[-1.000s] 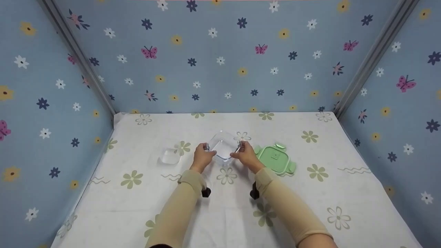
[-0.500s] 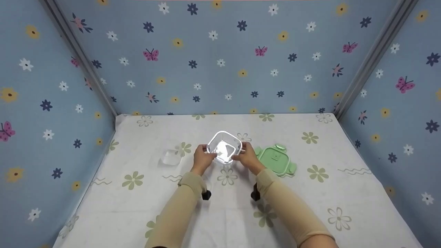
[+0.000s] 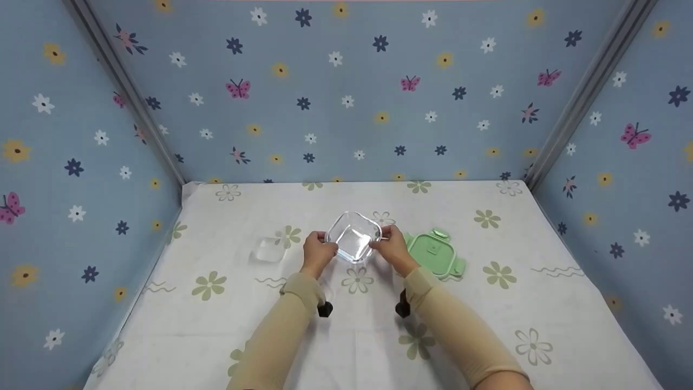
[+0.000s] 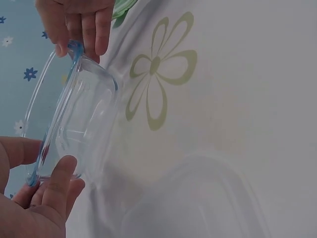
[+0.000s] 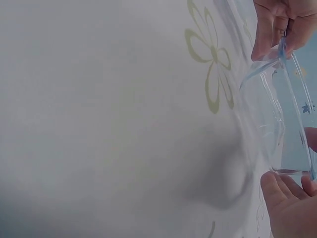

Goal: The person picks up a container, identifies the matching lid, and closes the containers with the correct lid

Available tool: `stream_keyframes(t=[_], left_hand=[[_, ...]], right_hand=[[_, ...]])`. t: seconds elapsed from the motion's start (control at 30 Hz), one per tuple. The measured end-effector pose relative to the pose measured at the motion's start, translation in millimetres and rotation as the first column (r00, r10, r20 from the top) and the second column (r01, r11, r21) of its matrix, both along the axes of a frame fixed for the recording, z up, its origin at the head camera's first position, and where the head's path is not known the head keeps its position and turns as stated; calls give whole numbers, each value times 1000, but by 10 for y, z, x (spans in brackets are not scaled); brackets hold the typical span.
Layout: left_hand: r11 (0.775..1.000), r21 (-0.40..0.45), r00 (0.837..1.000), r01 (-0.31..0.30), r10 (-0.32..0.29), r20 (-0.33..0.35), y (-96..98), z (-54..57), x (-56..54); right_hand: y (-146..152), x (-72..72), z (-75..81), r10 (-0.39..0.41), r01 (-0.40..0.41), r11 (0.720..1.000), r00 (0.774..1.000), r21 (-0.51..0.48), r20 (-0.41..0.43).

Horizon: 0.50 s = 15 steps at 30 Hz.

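A clear glass food container (image 3: 354, 238), square with rounded corners, is held between both hands near the middle of the table. My left hand (image 3: 318, 253) pinches its left rim, with the thumb on the near side. The right hand (image 3: 394, 249) grips the opposite edge the same way. In the left wrist view, the container (image 4: 81, 116) leans on its side with the left hand (image 4: 47, 191) below and the right hand (image 4: 81, 25) above. Just right of the right hand lies a green clip lid (image 3: 433, 253), partly hidden by that hand.
A small translucent square piece (image 3: 269, 249) lies on the table left of the left hand. White cloth with flower prints covers the table (image 3: 346, 336). Blue patterned panels (image 3: 346, 92) enclose it at the back and both sides.
The container has changed its tilt slightly, and the bright glare on its rim has faded. Both hands keep their grip. The whole head view has shifted slightly downward.
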<state>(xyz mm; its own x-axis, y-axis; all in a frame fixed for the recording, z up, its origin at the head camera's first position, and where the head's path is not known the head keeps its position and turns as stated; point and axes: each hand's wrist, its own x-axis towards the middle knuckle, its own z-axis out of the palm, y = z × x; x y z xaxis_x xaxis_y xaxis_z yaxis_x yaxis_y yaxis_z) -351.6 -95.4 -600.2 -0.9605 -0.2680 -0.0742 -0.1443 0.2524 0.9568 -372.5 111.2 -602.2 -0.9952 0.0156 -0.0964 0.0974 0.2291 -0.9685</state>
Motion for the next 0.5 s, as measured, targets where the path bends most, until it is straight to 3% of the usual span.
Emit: stream_keyframes(t=[0.27,0.5], left_hand=[[1000,14,998,-1,0,63,58,36,38],[999,49,998,10,-13,68,62,40,53]], right_hand=[[42,11,-15,-51,51,998,999,-40,-16],[97,9,8,-70,71,996,997,-58,18]])
